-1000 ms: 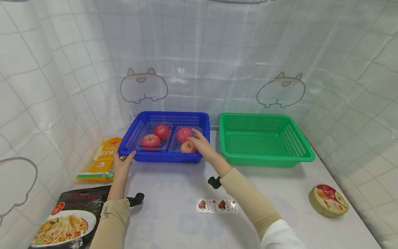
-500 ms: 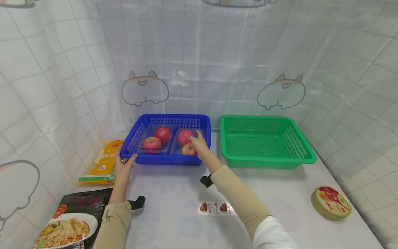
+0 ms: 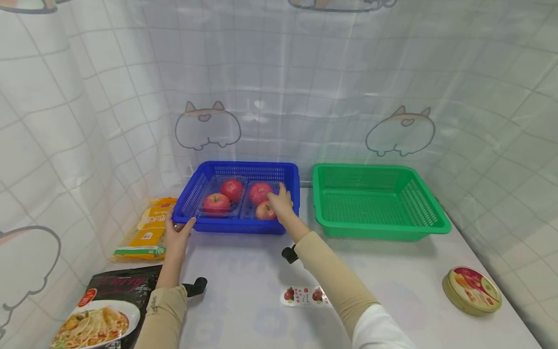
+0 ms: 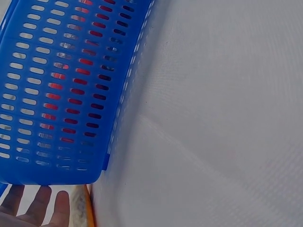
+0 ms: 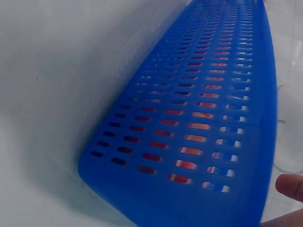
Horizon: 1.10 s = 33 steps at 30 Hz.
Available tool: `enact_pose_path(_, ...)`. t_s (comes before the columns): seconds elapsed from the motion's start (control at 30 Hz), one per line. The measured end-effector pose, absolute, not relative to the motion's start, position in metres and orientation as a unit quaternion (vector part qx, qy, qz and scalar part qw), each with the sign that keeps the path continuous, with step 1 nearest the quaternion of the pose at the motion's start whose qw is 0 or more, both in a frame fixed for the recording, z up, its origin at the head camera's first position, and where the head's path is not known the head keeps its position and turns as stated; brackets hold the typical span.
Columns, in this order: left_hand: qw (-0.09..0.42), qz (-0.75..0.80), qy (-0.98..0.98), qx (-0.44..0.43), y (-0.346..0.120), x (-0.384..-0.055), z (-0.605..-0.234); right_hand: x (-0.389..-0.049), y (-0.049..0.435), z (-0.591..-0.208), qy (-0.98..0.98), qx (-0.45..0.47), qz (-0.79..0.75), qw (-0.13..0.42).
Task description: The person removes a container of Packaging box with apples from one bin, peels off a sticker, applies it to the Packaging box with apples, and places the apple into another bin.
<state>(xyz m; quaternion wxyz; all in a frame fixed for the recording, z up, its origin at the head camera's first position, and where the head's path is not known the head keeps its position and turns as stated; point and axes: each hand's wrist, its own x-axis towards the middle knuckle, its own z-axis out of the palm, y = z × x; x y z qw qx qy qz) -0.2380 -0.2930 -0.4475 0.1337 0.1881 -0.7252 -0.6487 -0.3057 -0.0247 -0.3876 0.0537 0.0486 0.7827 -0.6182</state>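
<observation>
A blue basket [image 3: 244, 227] bears two clear plastic trays side by side, each with two red apples. My left hand [image 3: 176, 238] is at the basket's front left corner, thumb toward the front and fingers along the left side. In the left wrist view its fingertips [image 4: 43, 191] touch the basket's edge. My right hand [image 3: 283, 204] reaches over the front rim to the right tray [image 3: 247, 209], thumb spread from the fingers beside its front apple [image 3: 264, 211]. Part of the tray is hidden under this hand. The right wrist view shows the thumb [image 5: 289, 185] extended past the rim.
A green basket [image 3: 375, 228] stands to the right. At left lie a yellow food bag [image 3: 150, 235] and a black noodle package [image 3: 104, 303]. A strip of apple stickers [image 3: 301, 295] lies in front, partly under the right forearm. A round tin [image 3: 472, 291] sits at far right.
My right hand has moved slightly toward the right side of the right tray, its thumb shifting off the rear apple. My left hand stays at the basket corner. The view has shifted a little.
</observation>
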Motion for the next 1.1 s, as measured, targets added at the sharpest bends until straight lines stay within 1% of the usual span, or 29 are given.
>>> enact_pose_path(0.47, 0.147, -0.645, -0.727, 0.184, -0.295, -0.239, -0.453, -0.320, -0.033, -0.404, 0.809, 0.064, -0.581, 0.062)
enact_pose_path(0.67, 0.150, -0.645, -0.728, 0.179, -0.294, -0.240, -0.455, -0.328, -0.029, -0.412, 0.808, 0.082, -0.576, 0.094)
enact_pose_path(1.1, 0.148, -0.643, -0.731, 0.172, -0.296, -0.238, -0.456, -0.336, -0.024, -0.417, 0.799, 0.045, -0.578, 0.159)
